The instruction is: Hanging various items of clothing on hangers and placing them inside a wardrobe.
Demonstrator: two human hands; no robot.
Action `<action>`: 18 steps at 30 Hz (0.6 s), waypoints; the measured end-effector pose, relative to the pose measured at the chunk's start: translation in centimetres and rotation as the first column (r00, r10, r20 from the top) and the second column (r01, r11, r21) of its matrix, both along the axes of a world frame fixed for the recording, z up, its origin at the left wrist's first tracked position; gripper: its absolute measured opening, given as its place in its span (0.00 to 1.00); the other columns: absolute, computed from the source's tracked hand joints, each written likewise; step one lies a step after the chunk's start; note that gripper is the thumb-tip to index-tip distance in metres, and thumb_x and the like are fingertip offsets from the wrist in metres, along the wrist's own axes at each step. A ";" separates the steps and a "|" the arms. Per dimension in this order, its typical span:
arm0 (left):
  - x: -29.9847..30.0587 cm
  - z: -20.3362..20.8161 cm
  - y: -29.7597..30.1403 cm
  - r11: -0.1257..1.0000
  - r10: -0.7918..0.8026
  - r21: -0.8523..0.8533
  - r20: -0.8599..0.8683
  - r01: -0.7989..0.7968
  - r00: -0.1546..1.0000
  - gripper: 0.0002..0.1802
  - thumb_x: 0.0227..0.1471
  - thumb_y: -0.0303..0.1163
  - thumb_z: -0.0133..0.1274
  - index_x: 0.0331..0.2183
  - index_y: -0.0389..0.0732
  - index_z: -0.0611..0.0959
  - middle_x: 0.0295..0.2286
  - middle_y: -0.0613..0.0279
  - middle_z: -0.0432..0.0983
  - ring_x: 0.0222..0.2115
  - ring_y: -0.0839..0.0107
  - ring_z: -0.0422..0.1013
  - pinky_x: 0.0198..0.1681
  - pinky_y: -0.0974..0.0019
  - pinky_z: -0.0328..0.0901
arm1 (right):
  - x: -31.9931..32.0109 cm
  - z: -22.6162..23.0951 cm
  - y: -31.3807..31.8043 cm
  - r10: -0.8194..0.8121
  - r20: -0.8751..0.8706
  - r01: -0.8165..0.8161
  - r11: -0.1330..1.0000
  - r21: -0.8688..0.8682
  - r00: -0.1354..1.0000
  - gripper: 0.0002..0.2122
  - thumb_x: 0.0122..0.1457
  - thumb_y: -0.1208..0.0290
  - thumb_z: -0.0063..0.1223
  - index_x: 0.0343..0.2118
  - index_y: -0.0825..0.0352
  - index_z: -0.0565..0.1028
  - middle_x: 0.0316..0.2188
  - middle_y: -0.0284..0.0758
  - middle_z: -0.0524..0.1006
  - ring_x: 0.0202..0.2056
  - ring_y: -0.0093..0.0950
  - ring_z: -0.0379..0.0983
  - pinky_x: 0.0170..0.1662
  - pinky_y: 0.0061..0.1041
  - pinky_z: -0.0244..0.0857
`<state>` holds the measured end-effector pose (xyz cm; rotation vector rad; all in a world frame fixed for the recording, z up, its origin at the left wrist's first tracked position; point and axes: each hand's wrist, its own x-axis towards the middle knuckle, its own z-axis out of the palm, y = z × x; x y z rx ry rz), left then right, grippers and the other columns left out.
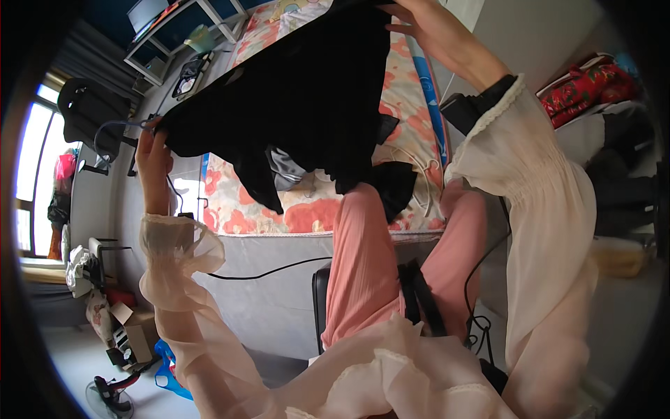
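1. Left hand closed on one end of the black garment, beside a hanger hook
2. Right hand gripping the other end
3. Best kept taut, spread level above the bed's near edge, hem off the pink knees

Both arms are raised above the lap. Left hand is up at left, fingers closed. Right hand reaches higher at right, fingers curled shut, forearm extended.
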<state>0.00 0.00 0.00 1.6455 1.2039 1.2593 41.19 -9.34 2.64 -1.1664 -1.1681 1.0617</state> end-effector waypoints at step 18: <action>11.1 6.2 27.2 0.937 -0.315 -0.338 -0.716 0.085 0.623 0.14 0.50 0.25 0.43 0.41 0.42 0.75 0.24 0.72 0.69 0.24 0.83 0.62 0.29 0.78 0.58 | 7.3 -11.5 6.7 -0.021 0.345 0.102 0.971 -0.218 0.938 0.14 0.55 0.70 0.41 0.42 0.71 0.69 0.30 0.47 0.72 0.35 0.36 0.68 0.37 0.30 0.61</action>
